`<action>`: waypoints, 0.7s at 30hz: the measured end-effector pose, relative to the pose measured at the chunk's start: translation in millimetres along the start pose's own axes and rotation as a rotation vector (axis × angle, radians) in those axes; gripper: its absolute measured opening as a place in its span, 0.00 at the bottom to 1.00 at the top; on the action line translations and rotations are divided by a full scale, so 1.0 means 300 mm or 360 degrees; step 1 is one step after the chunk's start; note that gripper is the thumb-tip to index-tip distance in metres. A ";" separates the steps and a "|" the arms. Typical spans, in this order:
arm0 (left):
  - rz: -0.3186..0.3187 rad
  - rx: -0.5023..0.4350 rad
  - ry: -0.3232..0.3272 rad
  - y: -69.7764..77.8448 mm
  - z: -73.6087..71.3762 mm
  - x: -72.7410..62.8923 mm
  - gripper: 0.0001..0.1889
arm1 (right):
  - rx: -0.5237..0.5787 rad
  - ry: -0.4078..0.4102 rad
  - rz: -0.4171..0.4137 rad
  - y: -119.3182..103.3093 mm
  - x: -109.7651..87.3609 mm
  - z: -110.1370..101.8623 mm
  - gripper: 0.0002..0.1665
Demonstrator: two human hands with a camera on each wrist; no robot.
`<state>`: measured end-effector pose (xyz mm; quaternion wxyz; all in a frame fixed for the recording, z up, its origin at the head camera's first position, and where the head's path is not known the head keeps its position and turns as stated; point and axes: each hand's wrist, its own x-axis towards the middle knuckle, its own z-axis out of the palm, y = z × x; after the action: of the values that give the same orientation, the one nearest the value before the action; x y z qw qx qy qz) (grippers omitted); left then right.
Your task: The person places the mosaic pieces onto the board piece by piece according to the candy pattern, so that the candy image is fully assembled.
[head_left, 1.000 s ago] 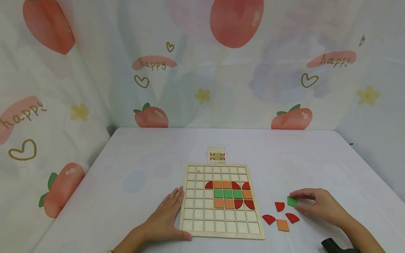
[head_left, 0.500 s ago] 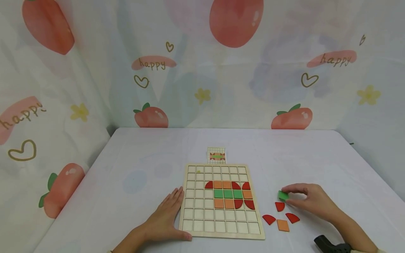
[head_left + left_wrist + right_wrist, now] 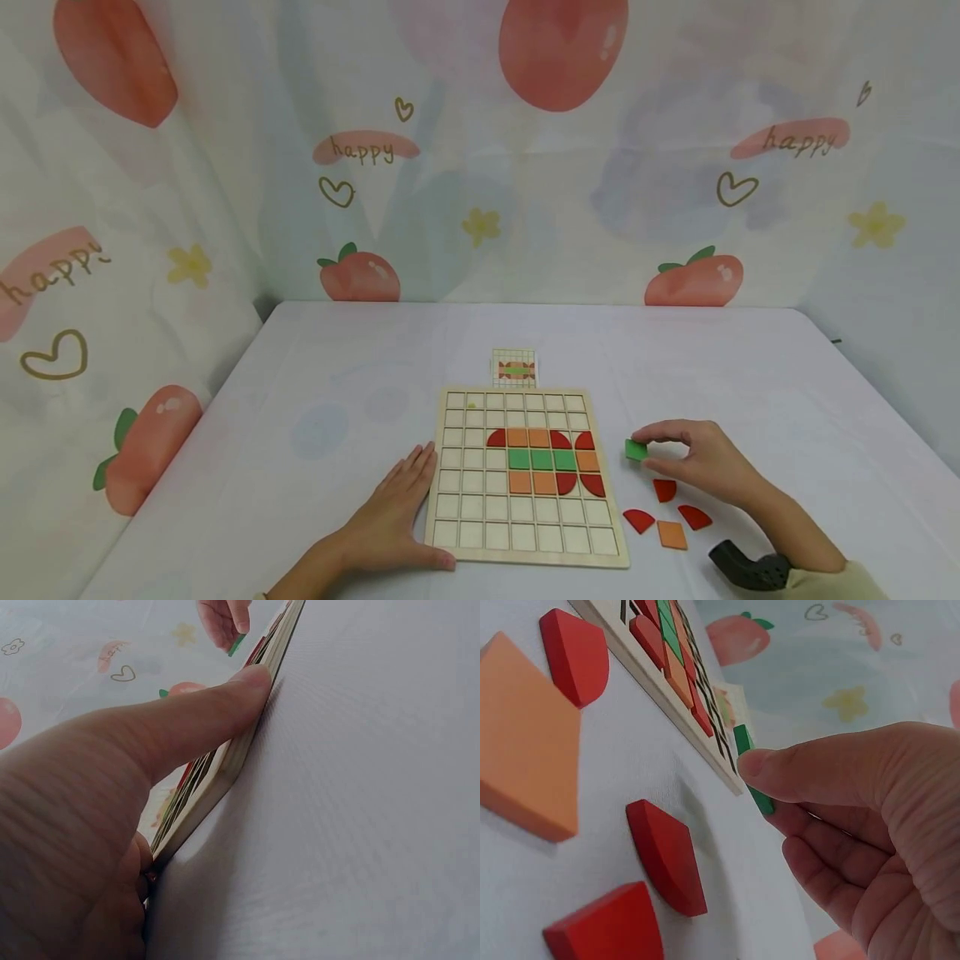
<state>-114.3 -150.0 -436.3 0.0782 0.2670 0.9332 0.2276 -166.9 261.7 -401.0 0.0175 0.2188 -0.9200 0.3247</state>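
Note:
My right hand (image 3: 701, 458) pinches a green square tile (image 3: 636, 450) between thumb and fingers, above the table just right of the wooden grid board (image 3: 461, 529). In the right wrist view the same green tile (image 3: 754, 769) is tilted nearly on edge. My left hand (image 3: 390, 512) rests at the board's near left corner, fingers straight along the left side and thumb (image 3: 217, 712) on the front edge. Set in the board are green tiles (image 3: 541, 459), orange squares (image 3: 537, 437) and red quarter-round pieces (image 3: 592, 484). The left hand's other fingers are mostly hidden in the left wrist view.
Right of the board lie an orange square (image 3: 672, 535) and three loose red quarter-rounds, one being the red piece (image 3: 639, 522). A small pattern card (image 3: 514, 368) touches the board's far edge. A black device (image 3: 750, 567) sits at my right wrist.
My right hand has moved left and away from me with the green tile, off the loose pieces toward the board. The left hand and the board have stayed in place.

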 end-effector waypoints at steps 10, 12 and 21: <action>-0.0005 0.0012 -0.0002 0.003 -0.002 0.002 0.65 | 0.0064 -0.0093 -0.0110 -0.043 0.044 0.039 0.16; -0.0004 0.0010 -0.0001 0.003 -0.001 0.001 0.65 | 0.0076 -0.0091 -0.0153 -0.053 0.051 0.043 0.16; -0.0016 0.0010 -0.0002 0.001 0.001 0.005 0.65 | 0.0179 -0.0102 -0.0341 -0.097 0.102 0.081 0.16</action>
<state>-115.3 -148.9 -436.3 0.0792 0.2626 0.9352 0.2241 -179.9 214.8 -397.8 0.0104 0.3268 -0.8717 0.3649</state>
